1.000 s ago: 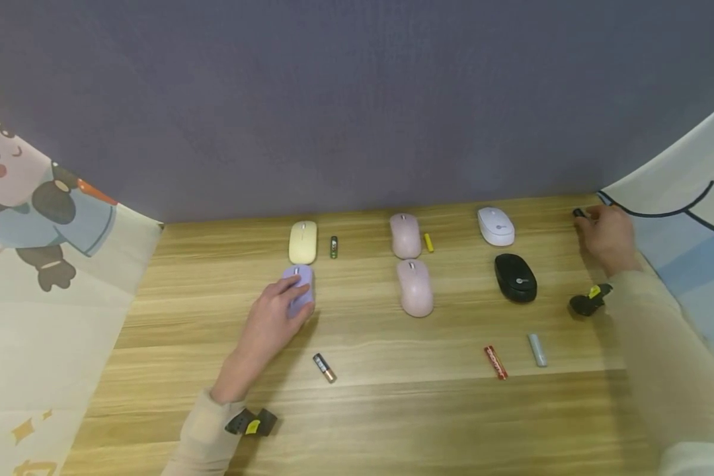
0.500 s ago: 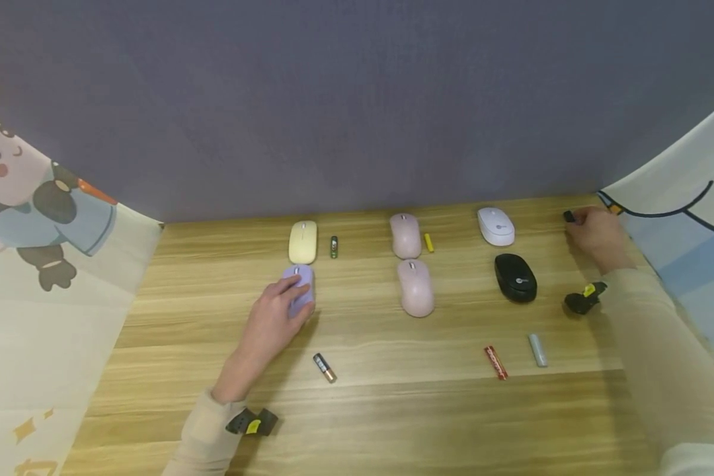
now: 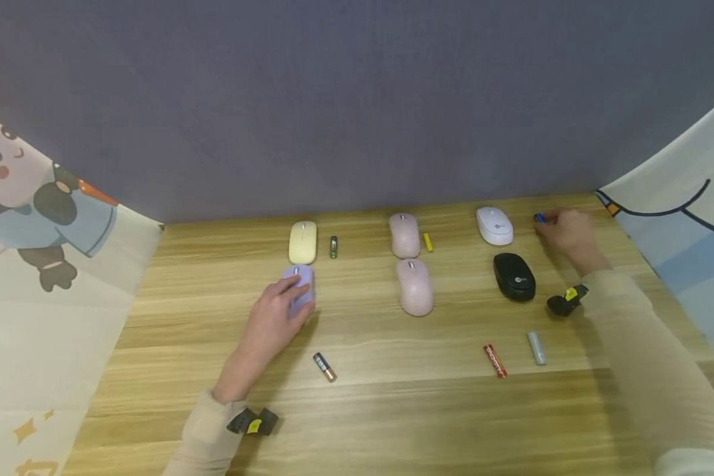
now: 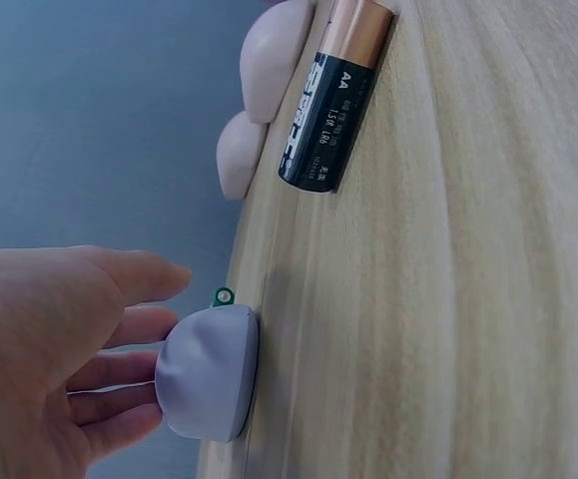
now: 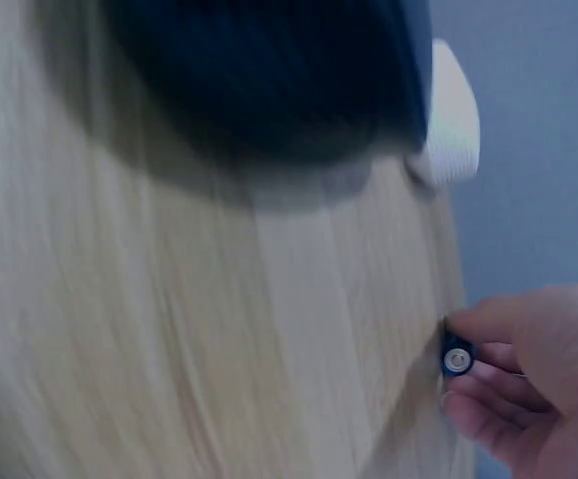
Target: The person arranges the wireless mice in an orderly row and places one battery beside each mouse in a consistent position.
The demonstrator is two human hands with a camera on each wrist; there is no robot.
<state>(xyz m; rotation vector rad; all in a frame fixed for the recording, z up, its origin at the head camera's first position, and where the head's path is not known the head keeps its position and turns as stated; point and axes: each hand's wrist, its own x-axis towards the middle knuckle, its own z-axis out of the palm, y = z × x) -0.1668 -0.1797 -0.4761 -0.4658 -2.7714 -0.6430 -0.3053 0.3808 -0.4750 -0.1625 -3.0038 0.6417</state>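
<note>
My left hand (image 3: 276, 314) rests on a lavender computer mouse (image 3: 305, 291), its fingers lying loosely over the shell. In the left wrist view the thumb stands apart from the mouse. Just beyond it is a pale yellow mouse (image 3: 303, 242). At the far right my right hand (image 3: 571, 235) pinches a small blue battery (image 3: 538, 217) between thumb and fingers, close to the tabletop. One round metal end of that battery (image 5: 456, 359) faces the right wrist camera. To the left of this hand sit a white mouse (image 3: 495, 226) and a black mouse (image 3: 514, 277).
Two pink mice (image 3: 405, 236) stand one behind the other mid-table, beside a yellow battery (image 3: 428, 242). A green battery (image 3: 334, 247) lies by the yellow mouse. Nearer lie a black-and-copper AA battery (image 3: 324, 367), a red battery (image 3: 495, 361) and a grey battery (image 3: 537, 348).
My right hand has moved left along the back of the table with the battery, toward the white mouse. The left hand has stayed on the lavender mouse.
</note>
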